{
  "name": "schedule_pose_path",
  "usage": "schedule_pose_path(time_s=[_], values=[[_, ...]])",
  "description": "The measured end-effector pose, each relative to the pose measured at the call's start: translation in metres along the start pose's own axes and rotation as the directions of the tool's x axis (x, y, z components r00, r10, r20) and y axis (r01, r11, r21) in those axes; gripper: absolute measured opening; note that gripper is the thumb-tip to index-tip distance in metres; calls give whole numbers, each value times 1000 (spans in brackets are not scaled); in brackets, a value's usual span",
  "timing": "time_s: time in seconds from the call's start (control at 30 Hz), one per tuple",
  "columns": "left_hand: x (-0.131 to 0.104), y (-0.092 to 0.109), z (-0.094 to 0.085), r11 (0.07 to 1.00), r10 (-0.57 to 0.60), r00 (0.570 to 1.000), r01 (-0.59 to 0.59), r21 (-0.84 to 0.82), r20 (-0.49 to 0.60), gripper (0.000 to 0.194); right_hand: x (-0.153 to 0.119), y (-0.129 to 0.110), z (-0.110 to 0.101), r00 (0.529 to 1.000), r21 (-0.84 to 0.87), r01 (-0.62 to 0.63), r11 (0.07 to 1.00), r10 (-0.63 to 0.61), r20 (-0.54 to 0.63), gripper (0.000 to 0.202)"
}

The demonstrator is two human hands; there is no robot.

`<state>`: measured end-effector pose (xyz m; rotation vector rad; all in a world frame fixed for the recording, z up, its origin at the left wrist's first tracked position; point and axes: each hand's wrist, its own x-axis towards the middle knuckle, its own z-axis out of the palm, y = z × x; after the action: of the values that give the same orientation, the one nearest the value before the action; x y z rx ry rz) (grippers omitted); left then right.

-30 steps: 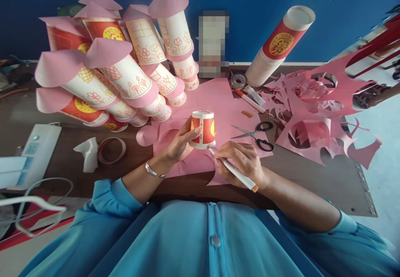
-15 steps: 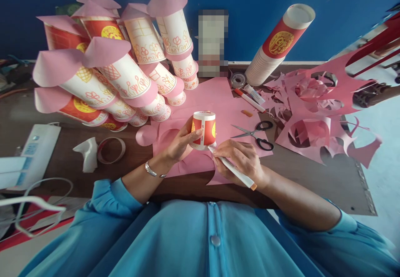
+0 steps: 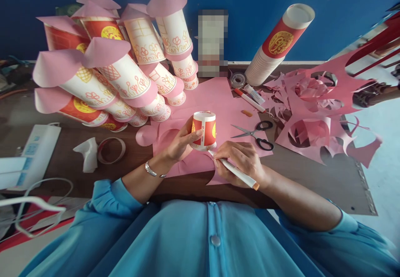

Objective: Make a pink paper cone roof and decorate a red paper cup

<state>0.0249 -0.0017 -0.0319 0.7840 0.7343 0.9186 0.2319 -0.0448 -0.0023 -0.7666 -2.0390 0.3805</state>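
Observation:
My left hand (image 3: 181,143) grips a red and white paper cup (image 3: 204,132) with yellow emblems, its thumb across the white seam strip. Held in my right hand (image 3: 239,162) is a white marker (image 3: 236,174) with an orange end, its tip close to the cup's lower rim; whether it touches cannot be made out. Pink paper (image 3: 215,98) lies beneath and behind the cup. Black-handled scissors (image 3: 253,133) rest half open to the right, near an orange marker cap (image 3: 246,113) and a red and white marker (image 3: 250,101).
Paper-cup towers (image 3: 125,73) with pink cone roofs stand at the left. A tall cup stack (image 3: 270,52), tape roll (image 3: 238,79) and cut pink scraps (image 3: 312,123) are at the right. A large tape ring (image 3: 111,150) and white power strip (image 3: 37,156) lie left.
My right hand has shifted slightly right, and the marker's tip has moved a little down from the cup's lower rim. The left hand and cup look unchanged.

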Motion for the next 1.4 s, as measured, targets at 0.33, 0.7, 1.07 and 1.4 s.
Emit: schedule_pose_path(time_s=[0.33,0.7,1.07,1.4], values=[[6,-2,0,993,6,1000,-5,-122,12,46,4,0,-1,992,4,57,998,-56,-111,23],[2,-3,-3,999,35,999,-35,-18,6,50,2,-1,0,995,60,85,995,-81,-63,25],[5,1,0,998,10,999,-8,-57,32,44,3,0,-1,993,-16,71,997,-72,-89,22],[6,0,-1,995,3,999,2,-103,51,41,2,1,2,994,-24,38,999,-40,-99,22]])
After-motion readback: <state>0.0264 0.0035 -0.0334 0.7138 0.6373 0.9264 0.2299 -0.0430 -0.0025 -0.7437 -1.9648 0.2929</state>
